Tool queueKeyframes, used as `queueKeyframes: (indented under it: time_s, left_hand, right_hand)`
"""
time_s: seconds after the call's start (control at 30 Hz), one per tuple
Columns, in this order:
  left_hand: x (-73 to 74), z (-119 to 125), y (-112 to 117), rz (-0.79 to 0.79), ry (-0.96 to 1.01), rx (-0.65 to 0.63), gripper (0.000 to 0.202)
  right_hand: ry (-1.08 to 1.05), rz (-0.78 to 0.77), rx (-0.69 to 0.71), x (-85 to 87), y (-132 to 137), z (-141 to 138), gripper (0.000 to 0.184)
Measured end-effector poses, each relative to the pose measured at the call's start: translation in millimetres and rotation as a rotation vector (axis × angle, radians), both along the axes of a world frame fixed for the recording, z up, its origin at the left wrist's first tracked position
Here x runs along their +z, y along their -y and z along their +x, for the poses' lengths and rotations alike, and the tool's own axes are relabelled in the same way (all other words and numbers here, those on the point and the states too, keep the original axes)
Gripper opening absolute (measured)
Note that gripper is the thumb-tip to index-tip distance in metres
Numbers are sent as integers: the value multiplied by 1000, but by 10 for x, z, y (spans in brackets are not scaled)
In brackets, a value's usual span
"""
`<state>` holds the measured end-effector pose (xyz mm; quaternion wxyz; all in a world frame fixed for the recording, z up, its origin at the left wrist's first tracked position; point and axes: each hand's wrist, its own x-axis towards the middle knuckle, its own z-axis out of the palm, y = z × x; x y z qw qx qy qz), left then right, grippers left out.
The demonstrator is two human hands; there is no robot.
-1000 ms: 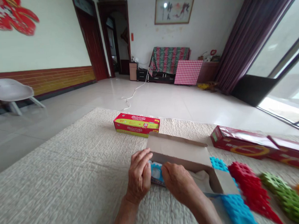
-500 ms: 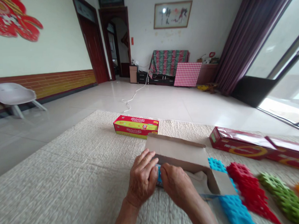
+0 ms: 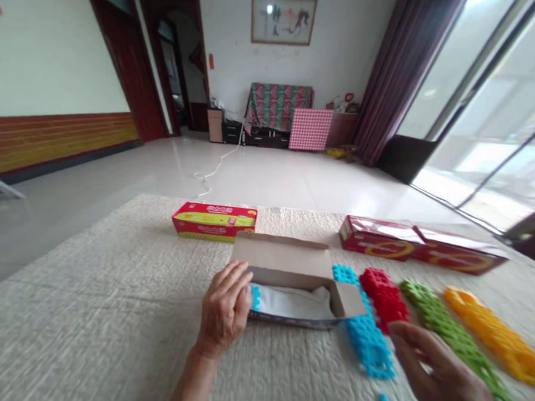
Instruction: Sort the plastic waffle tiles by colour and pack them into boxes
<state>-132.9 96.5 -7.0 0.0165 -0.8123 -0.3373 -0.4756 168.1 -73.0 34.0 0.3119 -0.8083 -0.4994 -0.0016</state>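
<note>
An open cardboard box [image 3: 293, 265] lies on a cream quilted mat [image 3: 99, 329], with a white bag and a bit of a blue piece inside its left end. My left hand [image 3: 223, 310] curls against that left end, fingers bent round the box's edge. Low on the right, my right hand [image 3: 433, 368] hovers with fingers apart and nothing in it, just over the blue lattice pieces [image 3: 368, 339]. Beside them lie rows of red lattice pieces [image 3: 384, 299], green lattice pieces [image 3: 439, 323] and orange lattice pieces [image 3: 494, 335].
A red and yellow box [image 3: 215, 221] lies behind the open box. A long red box [image 3: 418, 249] lies at the back right. Beyond the mat are tiled floor, a white cable, a covered sofa, dark doors and a window with a curtain on the right.
My right hand has left the box and moved down to the right, over the blue pieces. My left hand stays at the box's left end. The view has swung to the right.
</note>
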Motion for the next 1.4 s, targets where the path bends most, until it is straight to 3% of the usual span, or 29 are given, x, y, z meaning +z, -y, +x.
queueKeyframes:
  time_s: [0.1, 0.27, 0.47, 0.57, 0.7, 0.8, 0.9, 1.0, 1.1, 1.4]
  left_hand:
    - [-47, -5, -40, 6, 18, -17, 31]
    - [-74, -14, -60, 13, 24, -22, 31]
    - [-54, -7, -41, 0, 18, -14, 31]
    - [-39, 3, -35, -3, 26, -8, 30]
    - [-31, 6, -30, 0, 31, -9, 30]
    - [-38, 0, -28, -4, 37, -8, 30]
    - [-34, -3, -20, -25, 40, -6, 30]
    - [-15, 1, -11, -40, 41, -6, 31]
    - [0, 5, -6, -37, 48, -6, 31]
    - [-18, -4, -14, -55, 45, -8, 32]
  right_hand:
    - [-16, -109, -37, -109, 66, 88, 41]
    - [113, -129, -85, -365, 36, -86, 52]
    - [177, -140, -97, -570, 30, -169, 46]
    - [143, -131, -104, -478, 90, -154, 47]
    - [37, -106, -78, -96, 102, -182, 55]
    - [-44, -55, 50, 234, -150, -373, 56]
    - [-71, -105, 219, 432, -590, -688, 53]
    - [13, -226, 276, 471, -988, -972, 47]
    - [83, -354, 295, 441, -1194, -1146, 37]
    - [118, -529, 273, 381, -1252, -1332, 39]
